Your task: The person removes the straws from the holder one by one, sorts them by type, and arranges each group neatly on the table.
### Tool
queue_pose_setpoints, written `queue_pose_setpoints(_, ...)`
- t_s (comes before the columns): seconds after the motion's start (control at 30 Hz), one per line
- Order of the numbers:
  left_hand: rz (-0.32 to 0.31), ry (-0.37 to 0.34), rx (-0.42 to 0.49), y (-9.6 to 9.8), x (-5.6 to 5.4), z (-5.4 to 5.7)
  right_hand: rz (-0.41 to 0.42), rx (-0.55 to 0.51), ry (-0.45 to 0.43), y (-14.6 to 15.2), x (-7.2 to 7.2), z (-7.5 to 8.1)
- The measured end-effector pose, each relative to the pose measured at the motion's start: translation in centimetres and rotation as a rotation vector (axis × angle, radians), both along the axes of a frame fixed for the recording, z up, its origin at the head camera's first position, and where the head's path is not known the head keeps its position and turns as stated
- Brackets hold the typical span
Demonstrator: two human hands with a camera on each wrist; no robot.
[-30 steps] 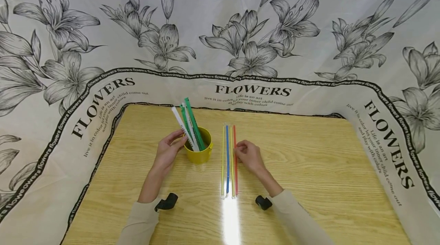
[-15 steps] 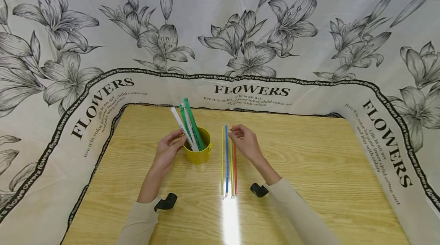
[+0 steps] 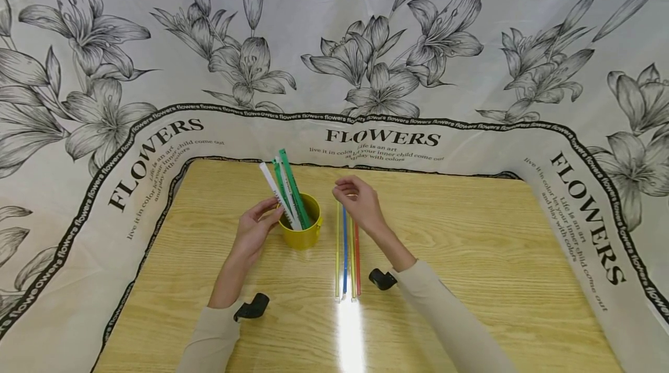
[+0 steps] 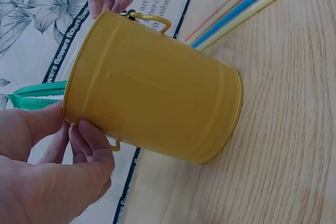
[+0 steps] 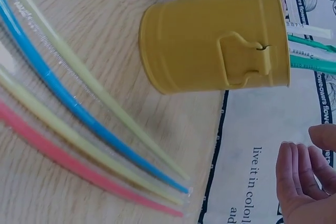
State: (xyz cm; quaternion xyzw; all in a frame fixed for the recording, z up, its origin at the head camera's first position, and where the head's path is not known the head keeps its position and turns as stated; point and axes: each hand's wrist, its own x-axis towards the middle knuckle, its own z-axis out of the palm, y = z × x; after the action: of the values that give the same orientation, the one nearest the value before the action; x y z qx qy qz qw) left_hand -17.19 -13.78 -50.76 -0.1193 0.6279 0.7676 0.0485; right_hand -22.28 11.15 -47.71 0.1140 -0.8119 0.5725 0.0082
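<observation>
A yellow metal bucket (image 3: pixel 302 239) stands upright on the table, with folded handles on its sides. My left hand (image 3: pixel 253 232) pinches its rim at the left between thumb and fingers. Out of it lean green paper-wrapped straws (image 3: pixel 295 190) and white-wrapped ones (image 3: pixel 272 179). To the bucket's right, clear-wrapped straws lie side by side: a blue straw (image 5: pixel 76 106), a red straw (image 5: pixel 79 167) and two yellow straws (image 5: pixel 105 95). Over their far ends hovers my right hand (image 3: pixel 360 203), fingers loosely bent; the right wrist view shows nothing held in it.
The wood-grain table (image 3: pixel 470 245) carries all of this. A white cloth (image 3: pixel 387 88) printed with flowers and lettering hangs around its back and sides. Black wrist mounts (image 3: pixel 253 307) sit at both sleeves.
My right hand has moved from beside the red straw, leftward and away from me across the straws to their far ends. The left hand and bucket keep still.
</observation>
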Motion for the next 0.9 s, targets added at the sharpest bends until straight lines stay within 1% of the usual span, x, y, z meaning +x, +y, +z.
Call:
queue_pose_setpoints(0.17, -0.006, -0.001, -0.001, 0.0, -0.1, -0.1, 0.016, -0.024, 0.006, -1.0, -0.1, 0.3)
queue_pose_setpoints(0.3, -0.011, -0.009, 0.01, 0.0, -0.1, 0.0, 0.045, -0.04, 0.023, -1.8, -0.3, 0.3)
queue_pose_setpoints(0.43, -0.011, -0.016, 0.009, 0.1, -0.1, 0.1, 0.068, -0.053, 0.022, -2.7, -0.5, 0.2)
queue_pose_setpoints(0.7, -0.013, -0.027, 0.011, 0.1, -0.2, 0.1, 0.087, -0.079, 0.045, -4.6, -0.9, 0.5)
queue_pose_setpoints(0.9, 0.005, -0.028, 0.008, 0.1, -0.2, 0.1, 0.113, -0.09, 0.022, -6.0, -0.8, 0.7)
